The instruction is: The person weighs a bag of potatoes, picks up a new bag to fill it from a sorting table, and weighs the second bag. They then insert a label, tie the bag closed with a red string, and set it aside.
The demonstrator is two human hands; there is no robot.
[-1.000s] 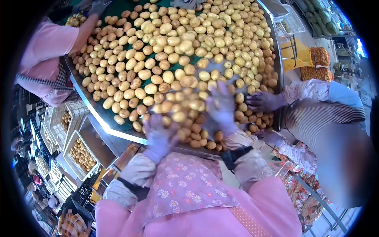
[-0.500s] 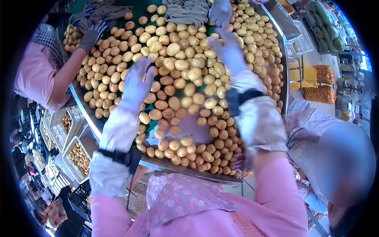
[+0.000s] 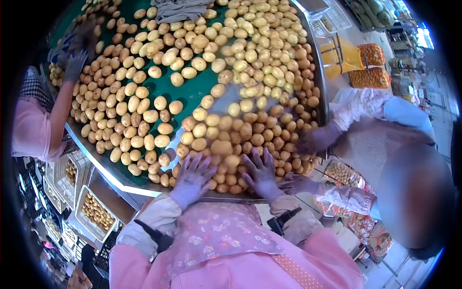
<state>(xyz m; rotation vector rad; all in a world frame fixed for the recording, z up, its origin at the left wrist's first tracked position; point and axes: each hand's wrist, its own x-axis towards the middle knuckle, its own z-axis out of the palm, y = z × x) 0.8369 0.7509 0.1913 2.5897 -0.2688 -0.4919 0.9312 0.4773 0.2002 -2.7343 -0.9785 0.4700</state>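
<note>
Many round yellow-brown potatoes [image 3: 197, 63] lie over a green table surface [image 3: 190, 91]. My left hand [image 3: 193, 179], in a purple glove, rests at the near edge with its fingers spread against the potatoes. Beside it on the right, my right hand [image 3: 261, 173], also gloved, lies with fingers apart on the potatoes. Neither hand is closed round a potato. Between the two hands sit several potatoes. A grey-blue patch [image 3: 228, 100] shows among the potatoes in the middle.
One co-worker's gloved hand [image 3: 76, 65] is at the left. Another co-worker's gloved hands [image 3: 315, 139] are at the right edge. A grey cloth [image 3: 180, 10] lies at the far side. Crates of potatoes [image 3: 97, 212] stand at lower left, red net sacks [image 3: 369, 78] at right.
Both my hands have come back from the far potatoes to the near edge. More green surface shows in the middle. The right co-worker's hands now reach in, and the view has shifted.
</note>
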